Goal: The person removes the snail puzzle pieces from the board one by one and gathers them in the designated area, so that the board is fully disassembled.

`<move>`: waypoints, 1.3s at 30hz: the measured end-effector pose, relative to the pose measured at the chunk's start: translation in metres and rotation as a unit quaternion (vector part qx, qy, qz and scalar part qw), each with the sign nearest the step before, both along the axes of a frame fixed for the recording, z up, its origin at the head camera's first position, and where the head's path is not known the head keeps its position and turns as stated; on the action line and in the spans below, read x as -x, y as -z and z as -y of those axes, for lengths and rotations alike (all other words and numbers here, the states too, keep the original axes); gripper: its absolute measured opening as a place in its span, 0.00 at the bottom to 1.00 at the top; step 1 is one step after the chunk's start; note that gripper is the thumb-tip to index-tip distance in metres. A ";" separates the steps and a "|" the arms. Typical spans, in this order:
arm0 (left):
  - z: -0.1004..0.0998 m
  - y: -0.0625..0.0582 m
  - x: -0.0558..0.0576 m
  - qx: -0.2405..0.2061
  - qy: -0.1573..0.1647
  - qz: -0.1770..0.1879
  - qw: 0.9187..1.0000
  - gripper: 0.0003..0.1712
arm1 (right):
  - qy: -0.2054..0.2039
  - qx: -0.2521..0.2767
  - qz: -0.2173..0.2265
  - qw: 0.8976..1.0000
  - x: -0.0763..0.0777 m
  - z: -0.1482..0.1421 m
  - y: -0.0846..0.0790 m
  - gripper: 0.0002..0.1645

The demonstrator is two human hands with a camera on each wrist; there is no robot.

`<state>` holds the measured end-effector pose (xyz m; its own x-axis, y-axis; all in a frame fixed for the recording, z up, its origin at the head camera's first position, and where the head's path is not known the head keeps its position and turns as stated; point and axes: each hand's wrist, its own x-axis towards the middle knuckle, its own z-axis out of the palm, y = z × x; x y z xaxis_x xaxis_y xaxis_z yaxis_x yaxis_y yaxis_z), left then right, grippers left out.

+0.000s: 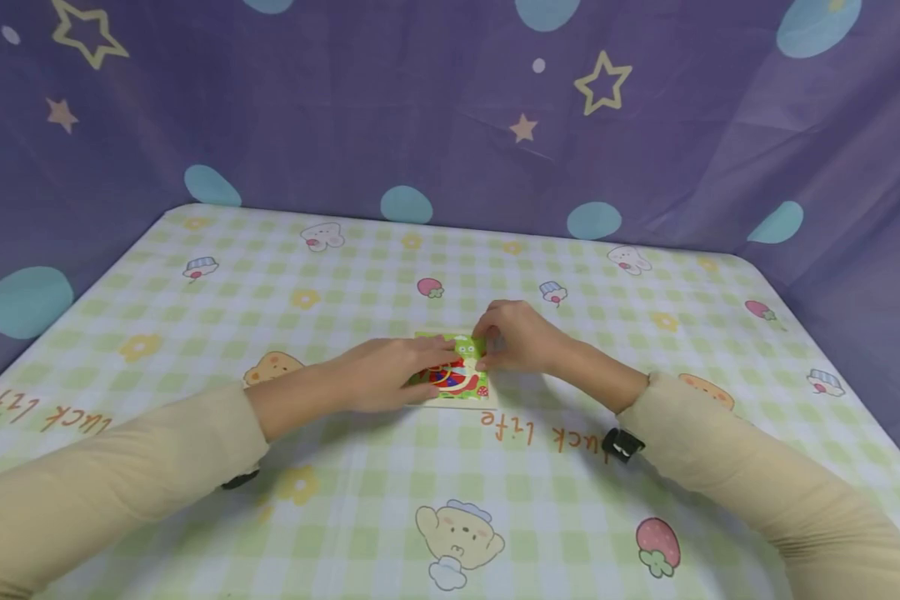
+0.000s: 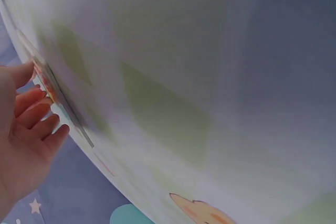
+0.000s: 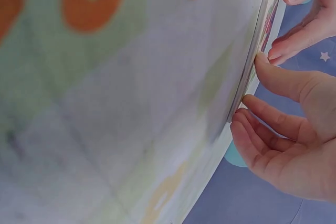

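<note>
A small, flat square picture puzzle [image 1: 457,387] lies on the table, showing a green cartoon snail with a red and blue shell on a pale board. My left hand [image 1: 386,371] reaches over its left side, fingers extended across the upper part and thumb near the lower edge. At the upper right corner is my right hand [image 1: 521,337], its fingers bent. In the right wrist view, the right thumb and index fingertips [image 3: 247,99] touch the puzzle's face a short way apart; I cannot tell whether they pinch a piece. The left thumb [image 2: 23,73] also meets the face.
A green and white checked tablecloth [image 1: 345,517] with printed bears, strawberries and flowers covers the table. Behind it hangs a purple curtain [image 1: 435,108] with stars and teal spots. Dark straps show at both cuffs, one being the black wrist device [image 1: 624,444] on the right.
</note>
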<state>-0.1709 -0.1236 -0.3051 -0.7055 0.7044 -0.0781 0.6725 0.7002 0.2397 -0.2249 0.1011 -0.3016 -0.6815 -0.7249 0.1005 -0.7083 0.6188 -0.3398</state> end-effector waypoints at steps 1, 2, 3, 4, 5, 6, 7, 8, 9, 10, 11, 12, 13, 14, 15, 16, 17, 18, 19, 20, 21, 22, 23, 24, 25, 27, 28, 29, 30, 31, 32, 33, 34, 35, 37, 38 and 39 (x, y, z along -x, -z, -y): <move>0.000 0.001 0.000 -0.001 0.004 0.000 1.000 0.30 | 0.000 -0.001 0.001 1.000 0.000 0.000 0.000 0.19; 0.001 0.001 -0.001 -0.001 0.008 0.001 1.000 0.30 | 0.001 -0.003 0.003 1.000 0.000 0.001 -0.001 0.19; 0.001 0.002 -0.001 -0.001 0.013 0.001 1.000 0.29 | 0.002 -0.004 0.003 1.000 -0.001 0.002 -0.001 0.19; 0.001 0.002 -0.001 0.000 0.016 0.002 1.000 0.29 | 0.003 -0.006 0.004 1.000 -0.001 0.002 -0.001 0.18; 0.001 0.003 -0.001 0.001 0.019 0.003 1.000 0.29 | 0.004 -0.007 0.004 1.000 -0.001 0.003 -0.001 0.18; 0.002 0.003 -0.001 0.001 0.022 0.002 1.000 0.29 | 0.004 -0.009 0.004 1.000 -0.001 0.004 -0.002 0.18; 0.002 0.004 -0.001 0.001 0.024 0.001 1.000 0.29 | 0.006 -0.010 0.003 1.000 -0.001 0.004 -0.002 0.18; 0.002 0.004 -0.001 0.001 0.025 0.000 1.000 0.29 | 0.008 -0.012 0.004 1.000 -0.001 0.005 -0.002 0.18; 0.002 0.005 -0.001 0.002 0.025 -0.001 1.000 0.28 | 0.010 -0.013 0.005 1.000 -0.001 0.005 -0.003 0.18; 0.002 0.005 -0.001 0.002 0.025 -0.001 1.000 0.28 | 0.012 -0.016 0.006 1.000 -0.001 0.006 -0.003 0.18; 0.002 0.006 -0.001 0.002 0.026 0.000 1.000 0.29 | 0.014 -0.018 0.007 1.000 -0.001 0.006 -0.003 0.18; 0.002 0.006 -0.001 0.002 0.026 0.002 1.000 0.29 | 0.015 -0.020 0.007 1.000 0.000 0.007 -0.003 0.18; 0.002 0.006 -0.001 0.003 0.027 0.002 1.000 0.29 | 0.016 -0.023 0.007 1.000 0.000 0.007 -0.003 0.19; 0.002 0.006 -0.001 0.004 0.029 0.002 1.000 0.29 | 0.016 -0.025 0.007 1.000 0.000 0.007 -0.004 0.19; 0.002 0.006 -0.001 0.005 0.031 0.001 1.000 0.29 | 0.017 -0.027 0.008 0.999 0.001 0.007 -0.004 0.19; 0.002 0.006 -0.001 0.005 0.034 0.000 0.999 0.29 | 0.017 -0.029 0.008 0.999 0.001 0.008 -0.004 0.20; 0.002 0.006 0.000 0.006 0.037 -0.003 0.999 0.29 | 0.016 -0.029 0.008 0.999 0.001 0.008 -0.005 0.20; 0.002 0.006 0.000 0.005 0.040 -0.006 0.999 0.29 | 0.016 -0.029 0.007 0.999 0.002 0.008 -0.006 0.20; 0.002 0.006 0.001 0.005 0.043 -0.011 0.999 0.29 | 0.017 -0.029 0.008 0.999 0.002 0.008 -0.007 0.20; 0.002 0.005 0.002 0.005 0.046 -0.014 0.999 0.29 | 0.019 -0.027 0.009 0.999 0.002 0.009 -0.007 0.20; 0.002 0.005 0.003 0.004 0.048 -0.017 0.999 0.29 | 0.020 -0.026 0.008 0.999 0.003 0.009 -0.008 0.20; 0.002 0.004 0.003 0.003 0.051 -0.018 0.999 0.28 | 0.020 -0.024 0.008 0.999 0.003 0.009 -0.009 0.20; 0.001 0.004 0.004 0.003 0.054 -0.019 0.998 0.28 | 0.022 -0.022 0.009 0.999 0.004 0.009 -0.009 0.20; 0.001 0.003 0.004 0.004 0.056 -0.019 0.998 0.28 | 0.022 -0.021 0.010 0.999 0.004 0.009 -0.009 0.20; 0.001 0.003 0.004 0.005 0.059 -0.018 0.998 0.28 | 0.022 -0.020 0.011 1.000 0.005 0.008 -0.009 0.20; 0.000 0.003 0.004 0.005 0.064 -0.015 0.998 0.28 | 0.020 -0.020 0.014 0.999 0.007 0.008 -0.009 0.20; 0.000 0.003 0.004 0.005 0.065 -0.014 0.998 0.28 | 0.021 -0.021 0.018 0.999 0.008 0.007 -0.009 0.20; 0.000 0.004 0.004 0.005 0.065 -0.014 0.998 0.28 | 0.023 -0.024 0.021 0.999 0.010 0.007 -0.008 0.20; 0.000 0.004 0.004 0.004 0.066 -0.013 0.998 0.28 | 0.025 -0.025 0.025 0.999 0.011 0.007 -0.008 0.20; -0.001 0.004 0.003 0.003 0.065 -0.013 0.998 0.28 | 0.028 -0.026 0.028 0.999 0.013 0.007 -0.007 0.19; -0.001 0.004 0.003 0.002 0.064 -0.012 0.998 0.28 | 0.030 -0.026 0.030 0.999 0.015 0.008 -0.007 0.19; -0.001 0.004 0.003 0.002 0.063 -0.011 0.998 0.28 | 0.034 -0.026 0.032 0.999 0.016 0.008 -0.006 0.19; -0.001 0.004 0.003 0.004 0.062 -0.010 0.998 0.28 | 0.039 -0.027 0.034 0.998 0.017 0.009 -0.006 0.18; -0.001 0.003 0.003 0.005 0.062 -0.009 0.998 0.28 | 0.042 -0.029 0.034 0.998 0.017 0.010 -0.007 0.18; -0.001 0.003 0.003 0.009 0.060 -0.006 0.998 0.28 | 0.047 -0.034 0.032 0.998 0.017 0.011 -0.007 0.17; -0.002 0.003 0.004 0.010 0.060 -0.005 0.998 0.28 | 0.051 -0.038 0.035 0.997 0.017 0.013 -0.008 0.17; -0.002 0.003 0.004 0.011 0.059 -0.006 0.998 0.28 | 0.055 -0.044 0.036 0.997 0.017 0.013 -0.008 0.18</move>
